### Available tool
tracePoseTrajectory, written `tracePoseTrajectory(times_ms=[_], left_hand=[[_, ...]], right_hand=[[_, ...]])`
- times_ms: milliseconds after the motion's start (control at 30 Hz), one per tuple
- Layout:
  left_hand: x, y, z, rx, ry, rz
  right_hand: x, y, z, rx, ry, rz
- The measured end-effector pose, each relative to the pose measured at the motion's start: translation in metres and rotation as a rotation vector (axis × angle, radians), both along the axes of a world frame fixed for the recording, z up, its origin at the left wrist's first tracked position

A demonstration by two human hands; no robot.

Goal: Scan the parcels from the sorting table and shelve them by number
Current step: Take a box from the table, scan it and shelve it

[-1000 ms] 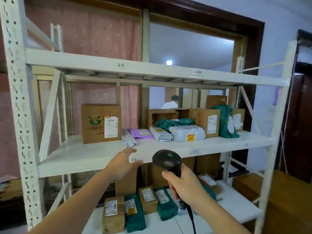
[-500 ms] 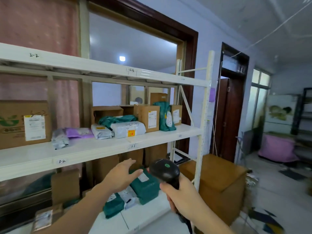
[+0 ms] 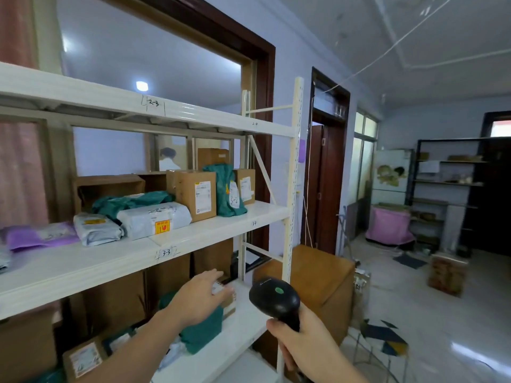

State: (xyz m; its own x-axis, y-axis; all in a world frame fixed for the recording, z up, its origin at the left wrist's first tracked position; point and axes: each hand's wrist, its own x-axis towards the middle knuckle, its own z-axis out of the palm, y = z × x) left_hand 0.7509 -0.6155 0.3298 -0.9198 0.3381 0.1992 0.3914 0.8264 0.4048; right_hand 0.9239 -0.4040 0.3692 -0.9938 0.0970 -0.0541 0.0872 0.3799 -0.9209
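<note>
With the view swung right along the white metal shelf unit (image 3: 166, 252), the empty, open-fingered left hand (image 3: 197, 299) has left it while the right hand (image 3: 301, 341) grips the black handheld scanner (image 3: 273, 299), suggesting a return for another parcel.

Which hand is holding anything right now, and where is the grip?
The right hand grips the black handheld barcode scanner by its handle, below the head. The left hand holds nothing; its fingers are extended over a small cardboard parcel on the lower shelf.

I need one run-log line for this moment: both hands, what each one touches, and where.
left hand: open, on parcel, bottom shelf | right hand: holds scanner
</note>
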Motion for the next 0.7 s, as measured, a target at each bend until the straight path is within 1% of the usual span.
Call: tracePoseTrajectory(times_ms=[167,300,400,700], left_hand=[[-0.031,0.02,-0.017,-0.016,-0.011,-0.013],[-0.049,0.036,-0.036,0.009,-0.069,-0.013],[-0.058,0.052,-0.048,0.013,-0.11,-0.014],[-0.093,0.118,-0.07,-0.018,-0.175,0.045]], right_hand=[[-0.012,0.012,-0.02,-0.017,0.019,-0.1],[-0.019,0.023,-0.029,-0.057,-0.053,-0.163],[-0.025,0.038,-0.035,-0.057,-0.006,-0.207],[-0.07,0.109,-0.046,-0.03,-0.089,-0.158]])
